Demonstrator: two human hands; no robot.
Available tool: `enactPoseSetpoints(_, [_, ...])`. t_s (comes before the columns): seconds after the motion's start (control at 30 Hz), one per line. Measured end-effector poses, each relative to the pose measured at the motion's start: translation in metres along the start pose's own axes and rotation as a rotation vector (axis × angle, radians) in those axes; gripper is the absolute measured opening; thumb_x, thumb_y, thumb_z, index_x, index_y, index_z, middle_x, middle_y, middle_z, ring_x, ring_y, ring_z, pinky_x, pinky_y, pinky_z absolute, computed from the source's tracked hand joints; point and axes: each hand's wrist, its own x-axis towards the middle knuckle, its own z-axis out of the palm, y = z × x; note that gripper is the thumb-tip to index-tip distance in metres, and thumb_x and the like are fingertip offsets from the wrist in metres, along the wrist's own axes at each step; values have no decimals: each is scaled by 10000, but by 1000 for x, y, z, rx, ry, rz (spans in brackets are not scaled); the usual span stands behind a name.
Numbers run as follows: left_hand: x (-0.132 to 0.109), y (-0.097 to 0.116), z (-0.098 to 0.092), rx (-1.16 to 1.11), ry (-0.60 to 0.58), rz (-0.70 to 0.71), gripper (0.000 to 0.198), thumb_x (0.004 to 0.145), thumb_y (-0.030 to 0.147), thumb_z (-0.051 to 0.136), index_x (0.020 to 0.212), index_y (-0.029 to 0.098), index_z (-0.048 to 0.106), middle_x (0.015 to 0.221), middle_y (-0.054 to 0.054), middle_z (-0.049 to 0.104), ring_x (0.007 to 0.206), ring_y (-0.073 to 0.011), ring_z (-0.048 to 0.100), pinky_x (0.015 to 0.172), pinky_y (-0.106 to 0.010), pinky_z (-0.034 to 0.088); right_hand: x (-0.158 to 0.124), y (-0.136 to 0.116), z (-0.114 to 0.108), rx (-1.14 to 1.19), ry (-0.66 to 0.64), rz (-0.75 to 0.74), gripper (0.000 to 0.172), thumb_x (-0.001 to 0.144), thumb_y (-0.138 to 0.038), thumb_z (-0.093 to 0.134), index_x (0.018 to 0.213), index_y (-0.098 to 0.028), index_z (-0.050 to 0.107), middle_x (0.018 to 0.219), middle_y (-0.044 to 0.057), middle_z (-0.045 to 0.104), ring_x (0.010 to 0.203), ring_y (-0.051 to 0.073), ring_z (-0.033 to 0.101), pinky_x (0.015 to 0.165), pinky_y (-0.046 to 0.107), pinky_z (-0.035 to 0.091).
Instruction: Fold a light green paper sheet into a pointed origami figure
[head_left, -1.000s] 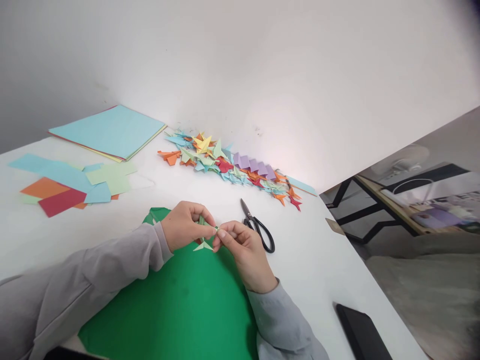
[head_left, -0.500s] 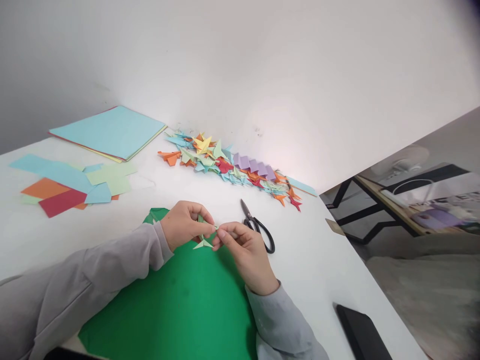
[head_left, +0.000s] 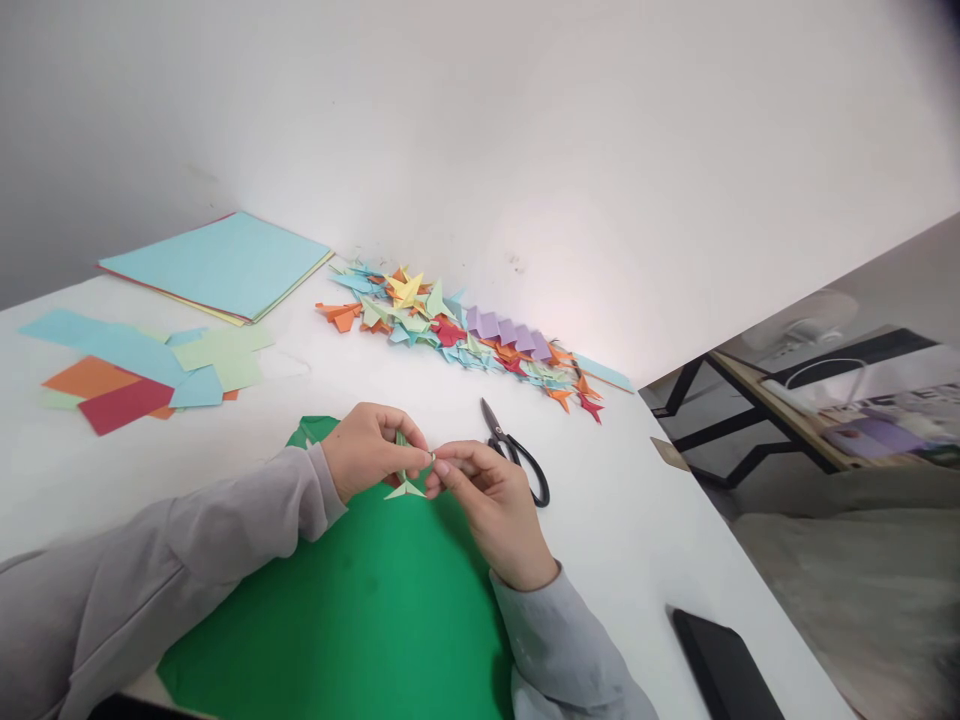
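A small light-green folded-paper figure (head_left: 405, 489) is pinched in my left hand (head_left: 373, 453), its pointed tail end hanging below the fingers. My right hand (head_left: 486, 500) closes thumb and forefinger on a small tip of the same paper, right beside the left fingertips. Much of the figure is hidden by the fingers. Both hands are above a green sheet (head_left: 360, 610) at the table's front. Black-handled scissors (head_left: 517, 455) lie just behind my right hand, blades pointing away.
Along the wall lies a row of colourful folded-paper figures (head_left: 450, 332). To the left are loose paper pieces (head_left: 124, 400) and a stack of large sheets (head_left: 225, 262). A black phone-like object (head_left: 724, 665) lies at the front right of the white table (head_left: 607, 520).
Both hands stay almost in place, still pinching the paper. The right fingers have shifted very slightly, and the figure's hanging end has moved a touch to the left.
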Motion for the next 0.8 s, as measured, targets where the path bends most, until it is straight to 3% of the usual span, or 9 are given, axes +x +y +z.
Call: enactPoseSetpoints(0.8, [0, -1, 0, 19, 8, 35, 88, 563, 181, 636, 613, 139, 578, 445, 42, 531, 430, -79, 502, 415, -189, 412, 1, -2, 2, 44, 10, 52, 130, 742, -307, 620, 756, -179, 608, 606, -7, 633, 564, 126, 581, 592, 275, 472])
